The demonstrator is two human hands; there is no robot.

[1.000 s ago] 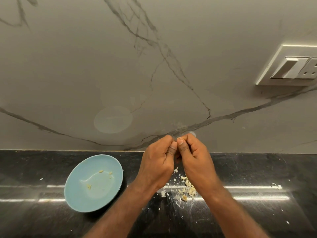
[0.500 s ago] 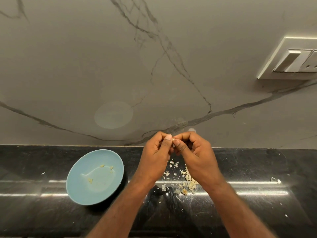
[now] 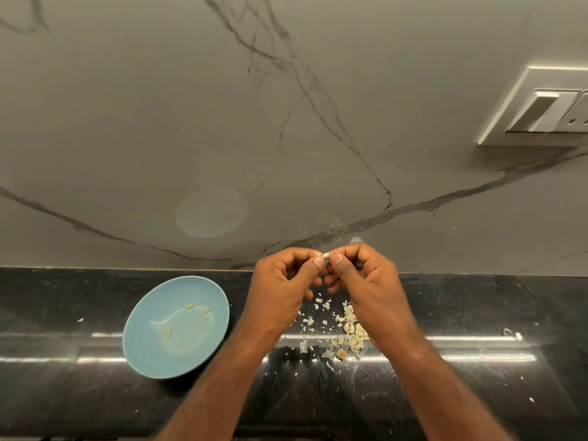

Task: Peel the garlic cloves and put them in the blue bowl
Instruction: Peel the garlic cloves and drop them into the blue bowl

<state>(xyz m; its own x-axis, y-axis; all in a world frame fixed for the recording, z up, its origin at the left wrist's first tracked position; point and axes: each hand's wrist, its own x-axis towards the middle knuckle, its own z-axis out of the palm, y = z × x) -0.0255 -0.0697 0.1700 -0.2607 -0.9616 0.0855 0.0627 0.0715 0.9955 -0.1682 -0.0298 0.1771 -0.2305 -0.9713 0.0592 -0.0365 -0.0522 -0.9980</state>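
My left hand and my right hand meet above the black counter, thumbs and fingertips pinching one small pale garlic clove between them. Most of the clove is hidden by the fingers. Below the hands lies a pile of garlic cloves and skins on the counter. The blue bowl stands to the left of my left forearm and holds a few small pale garlic pieces.
The black stone counter runs across the bottom, flecked with bits of skin. A grey marble wall rises right behind it. A white switch plate is mounted at the upper right of the wall.
My hands have opened a little apart, so the clove shows between the thumb tips. The view has shifted slightly; bowl and pile stay in place.
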